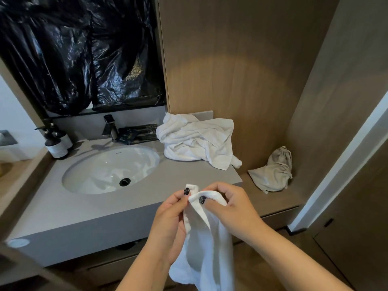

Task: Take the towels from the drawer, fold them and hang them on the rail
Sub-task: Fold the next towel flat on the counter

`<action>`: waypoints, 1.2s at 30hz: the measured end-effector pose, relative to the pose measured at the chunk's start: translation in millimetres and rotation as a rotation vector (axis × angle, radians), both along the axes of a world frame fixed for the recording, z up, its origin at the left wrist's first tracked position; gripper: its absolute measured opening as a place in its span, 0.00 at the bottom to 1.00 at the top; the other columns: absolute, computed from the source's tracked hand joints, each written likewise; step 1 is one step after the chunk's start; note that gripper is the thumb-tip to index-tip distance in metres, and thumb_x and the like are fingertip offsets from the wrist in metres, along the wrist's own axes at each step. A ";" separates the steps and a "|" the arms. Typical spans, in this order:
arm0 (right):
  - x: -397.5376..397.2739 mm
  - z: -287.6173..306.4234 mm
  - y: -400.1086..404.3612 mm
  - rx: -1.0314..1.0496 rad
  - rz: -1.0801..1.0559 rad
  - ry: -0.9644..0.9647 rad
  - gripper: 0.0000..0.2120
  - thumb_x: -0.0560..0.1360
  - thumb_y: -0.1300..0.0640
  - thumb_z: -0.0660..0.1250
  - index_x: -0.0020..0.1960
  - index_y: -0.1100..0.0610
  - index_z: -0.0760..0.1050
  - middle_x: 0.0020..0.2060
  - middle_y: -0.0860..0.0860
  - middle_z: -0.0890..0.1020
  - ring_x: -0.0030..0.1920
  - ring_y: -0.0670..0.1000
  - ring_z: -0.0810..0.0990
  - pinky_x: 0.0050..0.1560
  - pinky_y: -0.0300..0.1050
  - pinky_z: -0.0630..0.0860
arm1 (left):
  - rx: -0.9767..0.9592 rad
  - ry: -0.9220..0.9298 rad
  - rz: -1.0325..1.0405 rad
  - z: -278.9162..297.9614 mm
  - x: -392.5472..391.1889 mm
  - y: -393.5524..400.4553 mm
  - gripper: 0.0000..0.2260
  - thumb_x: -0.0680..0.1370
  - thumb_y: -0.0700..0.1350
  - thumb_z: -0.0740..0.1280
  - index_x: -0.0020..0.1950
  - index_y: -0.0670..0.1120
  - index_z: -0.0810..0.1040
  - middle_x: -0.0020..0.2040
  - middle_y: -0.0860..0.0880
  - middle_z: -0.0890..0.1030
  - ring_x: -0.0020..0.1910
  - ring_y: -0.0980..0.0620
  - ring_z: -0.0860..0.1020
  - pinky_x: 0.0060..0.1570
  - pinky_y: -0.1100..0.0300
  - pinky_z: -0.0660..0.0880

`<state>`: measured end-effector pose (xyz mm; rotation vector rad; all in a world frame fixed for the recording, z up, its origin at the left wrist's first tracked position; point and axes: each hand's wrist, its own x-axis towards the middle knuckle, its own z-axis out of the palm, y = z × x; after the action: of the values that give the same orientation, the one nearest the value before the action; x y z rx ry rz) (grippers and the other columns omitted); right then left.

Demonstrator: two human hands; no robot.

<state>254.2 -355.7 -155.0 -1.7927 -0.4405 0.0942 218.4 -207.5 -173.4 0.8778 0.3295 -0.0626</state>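
Head view over a bathroom vanity: our left hand point(168, 219) and right hand point(228, 206) meet in front of the counter, each pinching the top edge of one white towel point(206, 238) between thumb and curled fingers, the two grips nearly touching, while the cloth hangs down between our forearms toward the bottom of the picture, below the counter's front edge. We judge this the start of a fold, corners being matched; no crease is set yet. Farther back, a heap of white towels point(197, 141) lies rumpled on the grey countertop point(178, 177), right of the oval sink point(111, 169); how many are in it we cannot tell. None there looks folded, so most of the work appears left. No rail is in view, and nothing hangs anywhere we can see. A drawer front point(109, 267) shows under the counter. We count one black faucet point(110, 128), two pump bottles point(57, 141) at the sink's left, one beige drawstring bag point(275, 171) on the lower wooden ledge at right, and black plastic sheeting point(81, 53) covering the mirror above
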 end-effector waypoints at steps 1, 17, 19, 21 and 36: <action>-0.4 0.2 1.1 0.011 0.007 -0.008 0.06 0.68 0.55 0.70 0.40 0.44 0.81 0.34 0.44 0.82 0.33 0.41 0.76 0.35 0.33 0.70 | -0.003 -0.011 0.003 1.0 -0.9 0.5 0.06 0.68 0.42 0.72 0.43 0.44 0.85 0.44 0.40 0.83 0.41 0.47 0.82 0.45 0.54 0.79; -9.8 -7.5 13.2 0.376 -0.069 0.241 0.07 0.73 0.60 0.74 0.40 0.49 0.81 0.37 0.51 0.82 0.39 0.48 0.80 0.40 0.40 0.76 | 0.071 -0.132 -0.025 4.6 -8.1 0.6 0.12 0.66 0.45 0.73 0.47 0.42 0.85 0.45 0.39 0.84 0.41 0.47 0.83 0.42 0.58 0.82; -9.3 -9.1 12.0 0.393 -0.091 0.265 0.08 0.73 0.60 0.74 0.38 0.50 0.81 0.36 0.52 0.82 0.39 0.48 0.80 0.40 0.41 0.76 | 0.090 -0.149 -0.050 2.6 -8.0 -1.5 0.12 0.67 0.46 0.72 0.47 0.42 0.85 0.46 0.39 0.84 0.43 0.48 0.83 0.43 0.58 0.81; -8.3 -11.2 10.5 0.410 -0.118 0.286 0.09 0.72 0.59 0.75 0.36 0.50 0.80 0.35 0.51 0.82 0.38 0.48 0.80 0.39 0.40 0.76 | 0.092 -0.164 -0.079 0.5 -7.8 -4.8 0.13 0.70 0.47 0.72 0.50 0.41 0.85 0.48 0.39 0.84 0.45 0.47 0.83 0.44 0.58 0.81; 9.2 -31.9 -7.1 -0.086 -0.037 -0.046 0.16 0.69 0.51 0.76 0.37 0.62 0.75 0.30 0.53 0.74 0.32 0.45 0.69 0.35 0.40 0.66 | 0.482 -0.162 0.011 13.5 32.1 22.0 0.11 0.81 0.42 0.64 0.44 0.46 0.85 0.44 0.44 0.85 0.42 0.51 0.82 0.48 0.55 0.77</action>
<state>263.4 -362.8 -186.9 -1.8897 -0.4412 0.0464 250.6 -185.4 -159.9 1.3501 0.1980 0.1026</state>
